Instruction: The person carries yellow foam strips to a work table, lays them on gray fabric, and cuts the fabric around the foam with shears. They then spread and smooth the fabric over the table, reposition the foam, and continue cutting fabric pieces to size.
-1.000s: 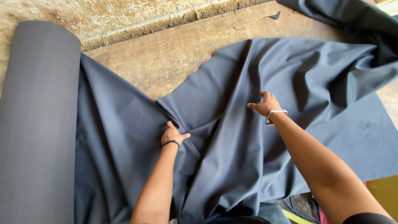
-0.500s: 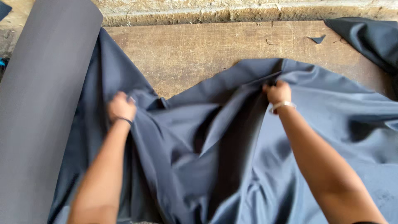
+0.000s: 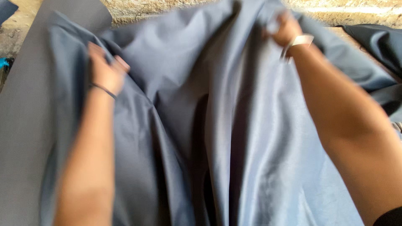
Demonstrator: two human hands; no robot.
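Your left hand [image 3: 104, 71] and your right hand [image 3: 287, 29], both closed, grip the grey-blue cloth [image 3: 234, 138] in the upper part of the frame.

Surface: wooden tabletop [image 3: 335, 30], small bare strip visible at far right | On it: grey-blue cloth [image 3: 251, 146], rumpled, covering most; grey fabric roll [image 3: 25, 125] along left; dark cloth [image 3: 377, 42] far right
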